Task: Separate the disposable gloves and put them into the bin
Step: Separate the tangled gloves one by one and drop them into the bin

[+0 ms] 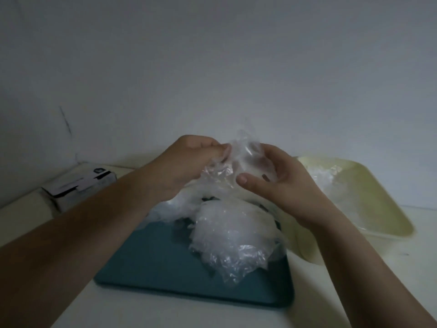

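Two grips meet above the pile, head view: the left grip (189, 159) pinches a crumpled clear disposable glove (238, 152), and the right grip (279, 183) grasps its other side, fingers curled. The pile of gloves (227, 235) lies on a teal tray (153, 263). A pale bin (369, 192) stands at right on the surface (390, 268), with clear plastic inside. A white box (80, 185) sits at left.

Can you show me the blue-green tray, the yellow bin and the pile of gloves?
blue-green tray (151, 263): head view, bare left part of its surface.
yellow bin (376, 192): head view, its inner side wall.
pile of gloves (227, 233): head view, middle of the heap.
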{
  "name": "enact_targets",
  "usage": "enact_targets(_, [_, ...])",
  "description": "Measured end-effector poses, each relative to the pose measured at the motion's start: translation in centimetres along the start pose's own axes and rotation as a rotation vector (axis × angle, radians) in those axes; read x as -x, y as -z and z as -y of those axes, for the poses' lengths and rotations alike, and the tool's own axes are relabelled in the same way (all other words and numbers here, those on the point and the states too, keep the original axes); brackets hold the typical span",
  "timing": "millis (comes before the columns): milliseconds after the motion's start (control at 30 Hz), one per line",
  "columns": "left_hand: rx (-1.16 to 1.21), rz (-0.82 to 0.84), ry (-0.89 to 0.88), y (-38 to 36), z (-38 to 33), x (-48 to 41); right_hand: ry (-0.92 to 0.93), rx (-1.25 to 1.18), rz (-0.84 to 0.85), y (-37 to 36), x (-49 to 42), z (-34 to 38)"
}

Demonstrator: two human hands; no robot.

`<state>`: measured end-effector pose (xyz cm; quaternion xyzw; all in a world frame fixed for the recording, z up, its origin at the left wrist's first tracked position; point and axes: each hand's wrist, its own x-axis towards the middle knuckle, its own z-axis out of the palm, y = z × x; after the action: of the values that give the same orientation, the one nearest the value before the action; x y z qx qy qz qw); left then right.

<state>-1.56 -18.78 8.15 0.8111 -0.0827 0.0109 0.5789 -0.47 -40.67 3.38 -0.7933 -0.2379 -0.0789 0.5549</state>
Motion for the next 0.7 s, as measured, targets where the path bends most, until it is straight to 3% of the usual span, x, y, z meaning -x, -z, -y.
enact_targets(133, [0.181, 0.233, 0.046, -1.2, -0.9, 0.8, 0.012, -0.172, -0.028, 1.0, 0.2, 0.7])
enact_targets(200, [0.238, 0.217, 0.081, -1.7, -0.6, 0.7, -0.055, -0.291, -0.071, 1.3, 0.3, 0.6])
enact_targets(333, [0.405, 0.181, 0.208, -1.3, 0.4, 0.3, -0.168, -0.265, -0.217, 1.7, 0.5, 0.0])
enact_targets(433, [0.366, 0.166, 0.137, -1.2, 1.4, 0.6, -0.205, -0.269, -0.277, 1.5, 0.3, -0.2])
enact_targets(567, [0.305, 0.068, 0.076, -1.6, 2.5, 0.3, -0.194, -0.171, -0.109, 1.7, 0.4, 0.0])
enact_targets(633, [0.273, 0.096, 0.075, -1.4, 2.2, 0.3, -0.209, -0.165, 0.037, 2.2, 0.6, 0.1])
enact_targets(700, [0.259, 0.135, 0.088, -1.8, 1.5, 0.3, -0.211, -0.194, 0.060, 2.3, 0.7, 0.2])
